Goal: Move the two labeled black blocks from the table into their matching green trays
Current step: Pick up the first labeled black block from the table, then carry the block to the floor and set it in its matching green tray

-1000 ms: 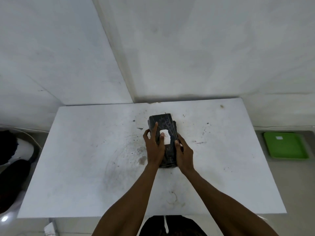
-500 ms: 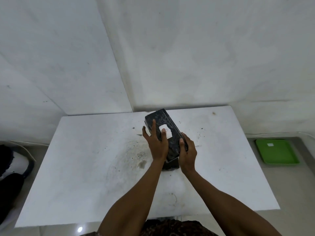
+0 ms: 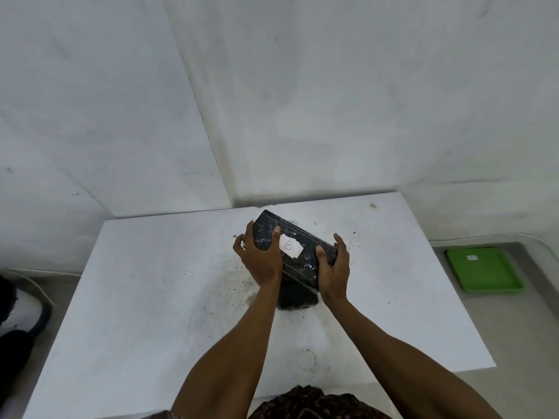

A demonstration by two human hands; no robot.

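While both our hands close around it, the black block (image 3: 298, 252) marked B hangs tilted above the middle of the white table (image 3: 151, 297), toward its far edge. Our left hand (image 3: 263, 258) grips the block's far, raised end, thumb laid on top beside the white label (image 3: 289, 246), fingers curled round the left side. Our right hand (image 3: 334, 269) clamps the near right end, thumb across the top face and fingers wrapped behind. A second black block (image 3: 298, 296) stands on the table directly beneath, partly hidden by the lifted one and by our wrists; we cannot tell whether the two touch. The tabletop to left, right and near side lies bare but for dark specks and smudges. Off the table's right edge, lower down, a green tray (image 3: 484, 270) with a small white tag sits well apart from the blocks. At the far left, beyond the table's left edge, a dark-and-white object (image 3: 18, 309) is partly cut off.
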